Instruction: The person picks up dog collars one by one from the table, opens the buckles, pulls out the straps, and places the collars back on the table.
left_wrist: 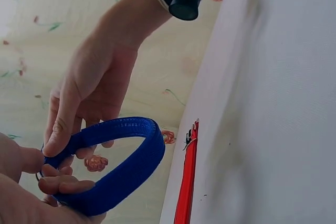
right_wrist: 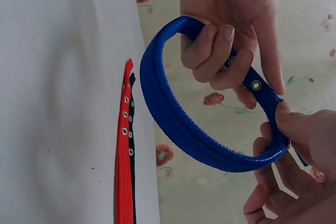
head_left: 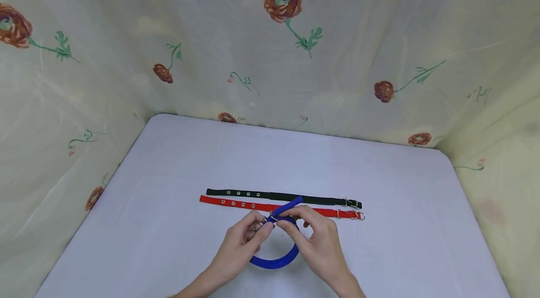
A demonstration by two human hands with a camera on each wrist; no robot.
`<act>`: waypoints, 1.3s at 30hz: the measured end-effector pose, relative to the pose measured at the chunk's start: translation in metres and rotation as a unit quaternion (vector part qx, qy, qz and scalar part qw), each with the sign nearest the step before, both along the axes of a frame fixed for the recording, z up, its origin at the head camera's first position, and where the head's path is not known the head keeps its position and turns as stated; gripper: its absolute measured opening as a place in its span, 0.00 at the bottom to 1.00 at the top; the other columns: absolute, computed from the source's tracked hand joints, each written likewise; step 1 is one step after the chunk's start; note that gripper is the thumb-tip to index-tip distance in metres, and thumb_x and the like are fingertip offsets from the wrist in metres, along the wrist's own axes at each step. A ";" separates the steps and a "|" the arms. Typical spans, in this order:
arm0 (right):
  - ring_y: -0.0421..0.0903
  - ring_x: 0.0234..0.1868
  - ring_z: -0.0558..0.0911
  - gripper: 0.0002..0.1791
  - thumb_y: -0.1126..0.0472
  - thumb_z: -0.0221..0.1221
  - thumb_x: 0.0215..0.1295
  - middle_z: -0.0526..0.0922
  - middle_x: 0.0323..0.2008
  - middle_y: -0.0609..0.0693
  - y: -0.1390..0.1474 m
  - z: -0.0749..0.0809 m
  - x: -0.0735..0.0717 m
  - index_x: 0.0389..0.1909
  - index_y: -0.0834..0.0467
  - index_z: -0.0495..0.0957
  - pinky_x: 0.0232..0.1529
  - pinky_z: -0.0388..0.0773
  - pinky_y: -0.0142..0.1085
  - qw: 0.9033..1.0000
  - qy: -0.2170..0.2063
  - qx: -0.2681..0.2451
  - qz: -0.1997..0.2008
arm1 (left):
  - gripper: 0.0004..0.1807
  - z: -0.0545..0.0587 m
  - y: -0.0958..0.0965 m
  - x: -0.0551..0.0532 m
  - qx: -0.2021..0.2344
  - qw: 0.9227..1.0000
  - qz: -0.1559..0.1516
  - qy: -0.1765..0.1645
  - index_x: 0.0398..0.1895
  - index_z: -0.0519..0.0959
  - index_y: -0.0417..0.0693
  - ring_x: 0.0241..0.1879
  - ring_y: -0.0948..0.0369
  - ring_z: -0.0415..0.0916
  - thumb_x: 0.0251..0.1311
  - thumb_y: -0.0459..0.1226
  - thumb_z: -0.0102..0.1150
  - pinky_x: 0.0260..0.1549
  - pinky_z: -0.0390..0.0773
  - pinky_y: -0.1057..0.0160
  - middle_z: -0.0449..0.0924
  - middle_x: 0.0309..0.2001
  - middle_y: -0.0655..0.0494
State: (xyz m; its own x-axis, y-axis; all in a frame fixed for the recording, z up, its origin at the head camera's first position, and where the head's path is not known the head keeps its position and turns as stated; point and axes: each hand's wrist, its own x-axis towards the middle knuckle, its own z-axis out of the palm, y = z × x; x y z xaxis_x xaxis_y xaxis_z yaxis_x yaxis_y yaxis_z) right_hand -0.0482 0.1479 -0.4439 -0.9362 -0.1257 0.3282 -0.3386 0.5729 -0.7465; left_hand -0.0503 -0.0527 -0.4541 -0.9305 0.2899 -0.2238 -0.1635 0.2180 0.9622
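Observation:
A blue webbing collar (head_left: 274, 263) is bent into a loop and held up in front of me, its strap end pointing up and to the right past the metal buckle. My left hand (head_left: 237, 245) pinches it on the left side of the buckle. With thumb and fingertips, my right hand (head_left: 321, 241) pinches the collar at the buckle's right side. Metal-ringed holes show along the blue strap (right_wrist: 256, 85) between the two hands in the right wrist view. Fingers partly hide the buckle.
A red collar (head_left: 329, 212) and a black collar (head_left: 325, 201) lie straight, side by side, on the white table (head_left: 126, 223) beyond my hands. Both have eyelets at the left and metal hardware at the right. Flower-printed cloth (head_left: 337, 54) surrounds the table's back and sides.

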 end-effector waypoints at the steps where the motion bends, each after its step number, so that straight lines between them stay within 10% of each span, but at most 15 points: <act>1: 0.31 0.39 0.84 0.10 0.60 0.75 0.65 0.91 0.38 0.35 0.000 0.000 0.000 0.45 0.45 0.88 0.42 0.79 0.30 1.000 0.000 0.000 -0.002 | 0.20 0.000 0.000 0.000 -0.001 1.000 0.002 0.000 0.53 0.77 0.45 0.27 0.65 0.71 0.79 0.53 0.59 0.27 0.71 0.70 0.75 0.33 0.54; 21: 0.33 0.40 0.84 0.11 0.61 0.75 0.65 0.92 0.40 0.37 -0.002 0.006 0.000 0.46 0.47 0.88 0.43 0.79 0.31 0.999 -0.018 -0.018 -0.031 | 0.24 -0.004 -0.002 -0.004 0.008 0.996 0.055 -0.066 0.35 0.72 0.49 0.21 0.61 0.67 0.72 0.58 0.65 0.21 0.62 0.67 0.66 0.21 0.61; 39: 0.32 0.38 0.84 0.10 0.60 0.74 0.67 0.92 0.39 0.35 0.003 0.002 0.000 0.45 0.44 0.88 0.40 0.78 0.30 1.000 0.002 -0.013 -0.013 | 0.17 0.005 0.006 -0.001 0.028 0.999 -0.009 -0.016 0.59 0.73 0.45 0.36 0.56 0.76 0.82 0.48 0.55 0.37 0.73 0.66 0.80 0.37 0.47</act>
